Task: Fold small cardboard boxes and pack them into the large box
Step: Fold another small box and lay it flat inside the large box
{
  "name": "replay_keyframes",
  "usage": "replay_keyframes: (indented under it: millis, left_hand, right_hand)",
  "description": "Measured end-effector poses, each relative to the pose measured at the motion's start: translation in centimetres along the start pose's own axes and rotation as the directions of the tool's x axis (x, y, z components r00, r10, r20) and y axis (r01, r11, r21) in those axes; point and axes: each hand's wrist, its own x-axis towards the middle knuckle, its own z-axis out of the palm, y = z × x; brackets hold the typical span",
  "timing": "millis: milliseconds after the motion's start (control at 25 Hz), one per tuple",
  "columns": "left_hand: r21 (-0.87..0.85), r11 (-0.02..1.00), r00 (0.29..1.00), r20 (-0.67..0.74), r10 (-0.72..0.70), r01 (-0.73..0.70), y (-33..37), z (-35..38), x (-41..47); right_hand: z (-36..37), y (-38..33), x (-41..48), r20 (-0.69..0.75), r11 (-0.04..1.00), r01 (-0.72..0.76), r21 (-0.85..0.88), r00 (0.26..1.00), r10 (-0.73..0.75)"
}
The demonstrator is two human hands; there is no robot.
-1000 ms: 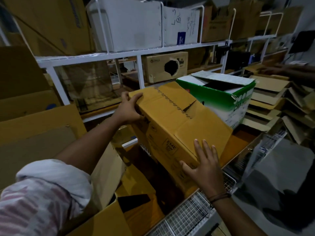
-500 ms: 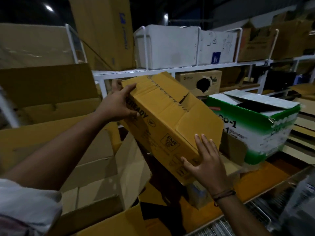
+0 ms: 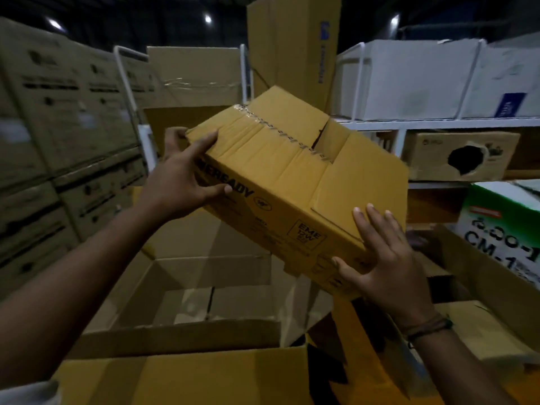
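Head view: since 0.5 s ago the small box (image 3: 292,176) moved left, over the large box (image 3: 181,337), long axis sloping down rightward. My left hand (image 3: 181,182) grips its high end; my right hand (image 3: 385,264) presses its low corner, fingers spread.

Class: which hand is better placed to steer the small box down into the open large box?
Probably left. The left hand grips the small box at its raised end, above the open large box. The right hand merely props the lower corner with spread fingers, beside the opening.
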Motion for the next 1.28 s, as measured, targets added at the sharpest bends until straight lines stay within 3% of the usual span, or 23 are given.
replay_keyframes:
  millis: [200, 480, 560, 640, 760, 920, 1000, 1120, 1280]
  left_hand:
    - [-0.068, 0.991, 0.994, -0.001, -0.114, 0.113, -8.0, -2.4, -5.0]
    - [-0.083, 0.967, 0.966, 0.111, -0.233, 0.242, -18.2, -3.5, -11.0]
    - [-0.098, 0.962, 0.959, 0.152, -0.240, 0.256, -21.1, -3.8, -13.0]
    - [-0.056, 0.958, 0.932, 0.257, -0.257, 0.280, -23.7, -4.2, -14.2]
    - [0.077, 0.954, 0.809, 0.513, -0.287, 0.290, -26.9, -4.4, -13.9]
    - [0.085, 0.942, 0.708, 0.639, -0.301, 0.323, -29.8, -2.1, -12.5]
    - [0.075, 0.920, 0.659, 0.676, -0.330, 0.384, -31.4, 0.1, -12.1]
    - [0.041, 0.828, 0.557, 0.722, -0.412, 0.559, -32.9, 3.6, -12.1]
    - [0.057, 0.720, 0.409, 0.791, -0.456, 0.692, -32.0, 7.2, -12.7]
  right_hand:
    - [3.1, -4.2, 2.5, 0.095, 0.988, 0.155, -0.001, 0.983, -0.155]
    - [9.0, -10.2, 2.4, 0.301, 0.980, 0.196, 0.021, 0.934, -0.193]
    - [10.7, -11.2, 2.0, 0.351, 0.970, 0.239, 0.038, 0.906, -0.237]
    - [11.7, -11.7, 1.8, 0.490, 0.967, 0.250, 0.037, 0.839, -0.236]
    - [12.6, -12.4, 2.2, 0.711, 0.991, 0.135, -0.021, 0.698, -0.080]
    - [14.7, -13.9, 4.1, 0.668, 0.996, -0.092, -0.023, 0.739, 0.084]
    - [16.2, -13.9, 4.8, 0.681, 0.978, -0.181, -0.106, 0.703, 0.204]
    - [18.8, -12.3, 4.8, 0.744, 0.927, -0.332, -0.175, 0.572, 0.345]
    - [21.2, -10.3, 3.4, 0.839, 0.812, -0.531, -0.242, 0.307, 0.450]
